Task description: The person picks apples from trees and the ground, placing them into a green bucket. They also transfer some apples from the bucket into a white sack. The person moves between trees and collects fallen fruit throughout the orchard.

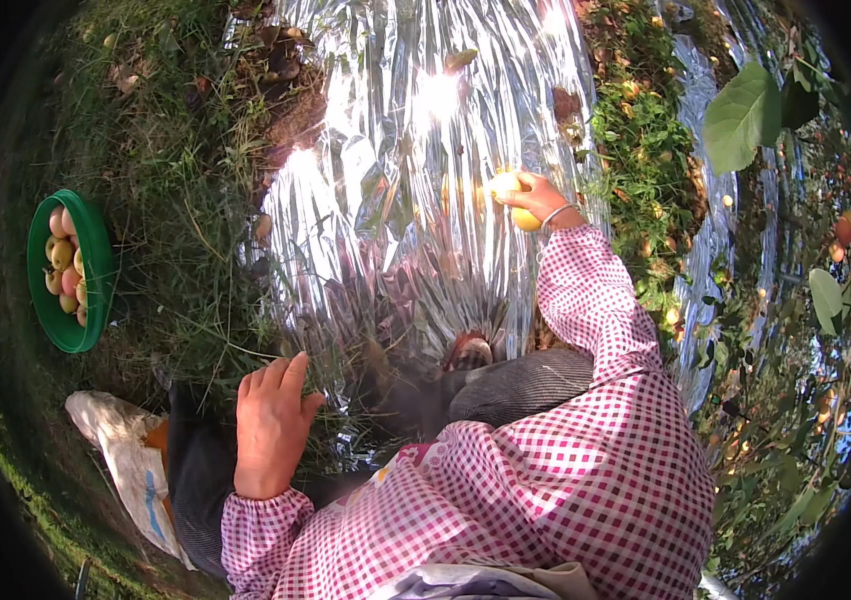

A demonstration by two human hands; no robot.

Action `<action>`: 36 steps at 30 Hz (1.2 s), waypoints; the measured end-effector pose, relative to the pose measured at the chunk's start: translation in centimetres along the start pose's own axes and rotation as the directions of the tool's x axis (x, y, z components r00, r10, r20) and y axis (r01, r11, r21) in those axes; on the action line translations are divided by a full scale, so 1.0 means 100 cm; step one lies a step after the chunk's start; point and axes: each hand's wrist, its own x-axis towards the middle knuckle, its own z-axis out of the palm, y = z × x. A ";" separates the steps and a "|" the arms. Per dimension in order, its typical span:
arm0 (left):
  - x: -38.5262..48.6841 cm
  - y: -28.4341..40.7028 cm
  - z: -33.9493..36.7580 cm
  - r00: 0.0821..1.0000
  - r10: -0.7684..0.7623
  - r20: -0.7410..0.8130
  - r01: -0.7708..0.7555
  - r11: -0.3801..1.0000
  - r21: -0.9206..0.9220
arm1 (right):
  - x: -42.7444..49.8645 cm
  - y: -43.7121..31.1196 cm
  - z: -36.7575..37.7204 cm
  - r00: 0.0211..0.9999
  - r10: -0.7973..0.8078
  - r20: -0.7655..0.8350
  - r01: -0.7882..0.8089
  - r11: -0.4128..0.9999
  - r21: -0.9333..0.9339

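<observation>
My right hand (542, 199) reaches forward over a crinkled sheet of silver reflective film (395, 150) laid on the ground. Its fingers are around a pale yellow apple (504, 184). Just under the palm a second yellow apple (526, 219) shows; whether it lies on the film or is also in the hand, I cannot tell. My left hand (273, 420) is held above my knee with nothing in it, fingers extended and the thumb apart. Off to the left, well away from both hands, a green plastic basin (99, 277) contains several yellow and pinkish apples (63, 255).
Grass (170, 180) covers the ground left of the film. A white sack (121, 465) lies by my left leg. On the right, leafy branches (744, 116) hang close, with red apples (842, 229) among them. Fallen fruit lies in the weeds (643, 142) beside another film strip (695, 315).
</observation>
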 end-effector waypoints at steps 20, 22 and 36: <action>-0.008 0.006 -0.006 0.998 0.027 0.056 -0.026 1.000 -0.009 | -0.008 -0.156 0.036 0.677 -0.667 0.311 -0.518 -0.132 0.845; -0.011 0.006 -0.003 0.997 0.015 0.082 -0.016 1.000 0.016 | -0.004 -0.190 0.054 0.661 -0.643 0.387 -0.582 -0.114 0.805; -0.020 0.011 0.020 1.000 0.024 -0.015 -0.024 1.000 0.017 | 0.024 -0.541 0.356 0.396 -0.674 0.623 -0.497 0.413 0.763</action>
